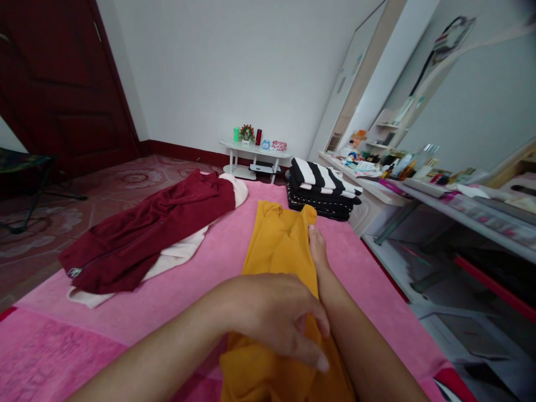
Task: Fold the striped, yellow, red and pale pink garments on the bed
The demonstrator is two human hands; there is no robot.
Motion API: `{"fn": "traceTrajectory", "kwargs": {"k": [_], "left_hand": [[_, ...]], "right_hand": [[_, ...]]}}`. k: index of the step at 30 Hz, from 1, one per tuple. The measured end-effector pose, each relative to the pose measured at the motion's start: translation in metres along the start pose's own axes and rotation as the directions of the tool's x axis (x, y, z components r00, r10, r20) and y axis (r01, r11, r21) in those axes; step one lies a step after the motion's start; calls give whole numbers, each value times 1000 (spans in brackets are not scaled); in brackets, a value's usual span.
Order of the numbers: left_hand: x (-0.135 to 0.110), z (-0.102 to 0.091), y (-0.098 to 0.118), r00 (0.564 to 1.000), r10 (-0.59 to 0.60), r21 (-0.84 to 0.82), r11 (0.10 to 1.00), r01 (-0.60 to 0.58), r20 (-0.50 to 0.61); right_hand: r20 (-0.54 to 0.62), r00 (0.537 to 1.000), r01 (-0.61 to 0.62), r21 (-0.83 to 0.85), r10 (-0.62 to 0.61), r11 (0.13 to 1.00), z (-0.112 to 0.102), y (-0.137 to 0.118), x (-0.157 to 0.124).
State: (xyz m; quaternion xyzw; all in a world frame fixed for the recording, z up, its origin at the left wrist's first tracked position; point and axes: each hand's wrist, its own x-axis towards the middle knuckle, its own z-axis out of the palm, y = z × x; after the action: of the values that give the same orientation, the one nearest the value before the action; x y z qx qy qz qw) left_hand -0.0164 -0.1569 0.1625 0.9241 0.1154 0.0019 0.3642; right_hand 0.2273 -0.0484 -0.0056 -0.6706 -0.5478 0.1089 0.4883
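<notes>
A pink blanket [201, 262] covers the surface in a white-walled room with a dark red door [62, 78]. On it lie a maroon jacket [151, 234] to the left and a striped folded stack [322, 190] beyond, nothing blocking the hands. The mustard garment [280, 245] lies mid-blanket, its long axis pointing away; the left hand [272, 312] curls its fingers around a fold, while the right hand [318, 248] rests at its right edge, grip unclear.

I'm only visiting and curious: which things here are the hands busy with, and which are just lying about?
In hand: yellow garment, touched by the left hand and right hand; pink blanket under it.

Lying about: maroon jacket, cream garment beneath it, striped stack, white table, cluttered shelf.
</notes>
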Motion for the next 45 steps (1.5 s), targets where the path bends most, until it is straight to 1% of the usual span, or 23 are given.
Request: {"fn": "traceTrajectory", "kwargs": {"k": [1,2,4,6,7,8,9,10,11,12,13,15,17,18,20,21,23,30,34,40,45], "left_hand": [[3,2,-4,1000,-1,13,1000,1,22],[6,3,-10,1000,-12,42,999,11,11],[14,5,-25,998,-23,88,996,27,-52],[27,11,-46,987,-16,105,994,33,-162],[34,16,-57,970,-13,119,992,43,-245],[42,23,-69,941,-11,143,988,63,-339],[48,29,-82,903,-10,176,980,95,-430],[54,37,-94,867,-9,210,969,131,-498],[59,44,-106,843,-9,240,957,163,-538],[62,50,-116,834,-9,263,947,184,-552],[65,56,-125,835,-8,281,940,194,-549],[67,63,-135,841,1,301,934,193,-541],[67,67,-138,833,9,310,930,195,-553],[66,67,-137,829,10,313,929,199,-559],[66,67,-135,821,10,314,927,207,-571],[66,67,-134,820,9,313,927,208,-573],[67,67,-133,817,8,311,927,211,-577],[72,69,-140,805,-3,293,930,220,-593],[73,69,-140,803,-16,276,935,223,-595],[72,67,-140,803,-21,262,940,219,-595],[70,66,-142,806,-6,250,949,191,-593]], "right_hand": [[-13,1000,-2,33,2,999,0,0,0],[-26,1000,-6,69,8,998,0,1,1],[-46,999,-22,127,28,992,1,4,2],[-50,998,-40,166,49,985,3,7,3],[-47,997,-45,184,55,982,4,9,4],[-42,998,-47,199,56,979,5,10,4],[-38,998,-45,213,54,976,6,12,5],[-39,998,-40,225,50,974,7,13,5],[-44,998,-36,237,48,971,8,14,5],[-49,998,-33,245,46,969,8,15,5],[-55,998,-28,242,42,970,8,16,6],[-63,998,-1,173,11,985,8,17,8],[-51,997,55,-2,-55,998,6,16,11],[-22,996,88,-130,-91,988,5,15,14],[71,990,138,-373,-121,918,4,13,21],[114,987,153,-460,-113,875,3,12,25],[163,983,158,-559,-79,814,4,11,34],[215,977,157,-676,-12,720,12,19,69],[218,976,154,-722,12,674,17,23,80],[267,963,189,-757,32,625,18,26,84],[316,948,242,-768,23,593,13,22,71]]}}
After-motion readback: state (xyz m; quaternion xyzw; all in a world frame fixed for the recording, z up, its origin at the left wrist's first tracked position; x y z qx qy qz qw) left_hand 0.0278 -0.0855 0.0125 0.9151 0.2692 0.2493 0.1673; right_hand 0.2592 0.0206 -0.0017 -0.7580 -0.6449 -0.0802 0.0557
